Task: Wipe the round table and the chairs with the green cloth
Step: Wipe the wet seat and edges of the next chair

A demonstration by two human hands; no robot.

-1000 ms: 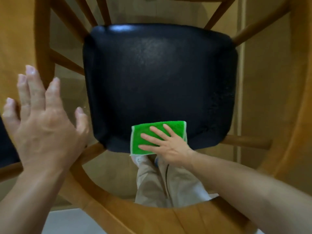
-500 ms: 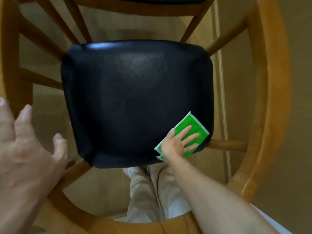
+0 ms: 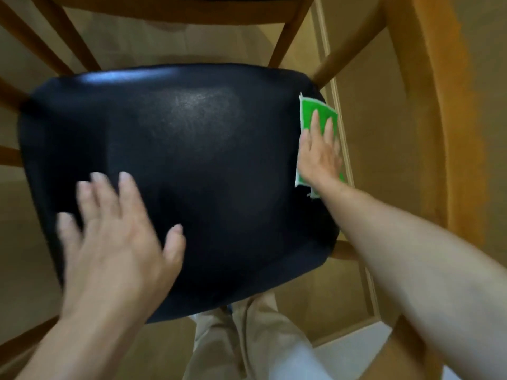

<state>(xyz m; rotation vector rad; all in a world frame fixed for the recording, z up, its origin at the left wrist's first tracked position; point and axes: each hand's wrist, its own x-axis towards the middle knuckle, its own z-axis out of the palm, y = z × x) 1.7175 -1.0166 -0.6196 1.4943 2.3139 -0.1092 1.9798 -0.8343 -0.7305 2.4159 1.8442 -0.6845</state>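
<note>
Right hand [image 3: 319,154] grip: fingers spread flat, pressing the green cloth [image 3: 315,111] on the chair seat's [image 3: 175,171] right edge. Left hand [image 3: 118,242] open, empty. Cloth seems soft, light; palm pressure suits.

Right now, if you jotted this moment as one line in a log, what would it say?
step: wiping chair seat | right hand: flat on green cloth, seat's right edge | left hand: open, blurred over black seat, contact unclear

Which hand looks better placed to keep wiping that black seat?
Right. The right hand lies flat on the green cloth at the black seat's right edge. The left hand is empty, fingers spread above the seat.
</note>
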